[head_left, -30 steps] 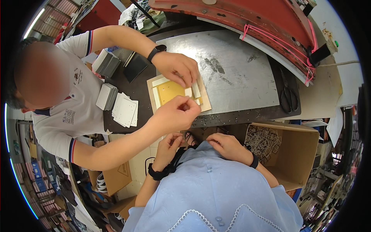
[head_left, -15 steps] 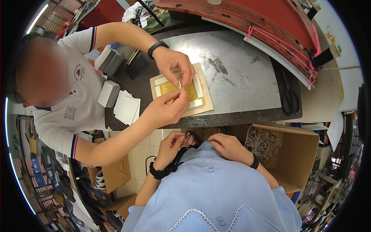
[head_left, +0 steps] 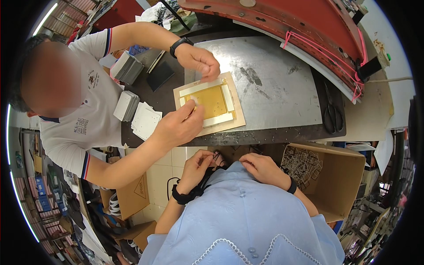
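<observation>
My left hand is in front of my blue garment, below the table edge, with its fingers curled in toward the thumb. I see nothing in it. My right hand rests near the front of the garment, fingers bent and drawn together, also with no object showing. Across the bench, a co-worker's left hand is over a yellow plate framed by white strips on a tan board. The co-worker's other hand is raised above the board's far edge.
White cards lie beside stacked plates on the bench. Black scissors are at its right end, under a red machine. A cardboard box holding wire pieces stands to my right.
The co-worker's two hands have parted: one moved up, away from the plate, the other down and left. My own hands have hardly moved.
</observation>
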`<state>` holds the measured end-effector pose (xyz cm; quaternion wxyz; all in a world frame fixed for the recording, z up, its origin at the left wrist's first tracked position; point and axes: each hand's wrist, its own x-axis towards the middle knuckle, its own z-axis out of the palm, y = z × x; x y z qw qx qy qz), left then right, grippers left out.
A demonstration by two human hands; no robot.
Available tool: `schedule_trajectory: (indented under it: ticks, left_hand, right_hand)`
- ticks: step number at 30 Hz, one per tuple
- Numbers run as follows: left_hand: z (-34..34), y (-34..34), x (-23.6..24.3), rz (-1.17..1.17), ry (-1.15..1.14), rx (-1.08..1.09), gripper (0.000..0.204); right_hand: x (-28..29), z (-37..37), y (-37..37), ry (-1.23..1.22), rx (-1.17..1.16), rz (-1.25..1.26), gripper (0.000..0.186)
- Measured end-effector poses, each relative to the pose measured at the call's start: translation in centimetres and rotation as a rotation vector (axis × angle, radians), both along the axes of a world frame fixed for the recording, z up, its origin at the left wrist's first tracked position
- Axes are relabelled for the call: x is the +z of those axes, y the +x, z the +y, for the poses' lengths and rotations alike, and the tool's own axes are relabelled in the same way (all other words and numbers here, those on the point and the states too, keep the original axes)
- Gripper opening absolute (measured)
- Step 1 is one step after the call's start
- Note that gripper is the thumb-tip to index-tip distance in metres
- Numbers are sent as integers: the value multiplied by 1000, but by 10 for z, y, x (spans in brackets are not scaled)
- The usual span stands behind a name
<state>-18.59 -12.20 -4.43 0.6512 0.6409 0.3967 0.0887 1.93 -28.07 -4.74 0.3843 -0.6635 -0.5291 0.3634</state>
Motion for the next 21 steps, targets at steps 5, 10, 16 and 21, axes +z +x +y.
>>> schedule_trajectory:
  ticks: [5,10,16,21]
  left_hand:
    - [0,-1,-3,19,41,-31,15]
    - [-1,-1,-1,10,31,-42,15]
    - [-3,-3,1,13,8,-40,16]
    - [-4,-3,2,5,-20,-22,16]
  right_hand:
    - [-1,-1,-1,8,3,-12,18]
    - [-1,-2,-3,-3,11,-21,17]
    - [1,-2,-4,-17,22,-24,17]
    - [0,-2,-4,-12,31,-33,17]
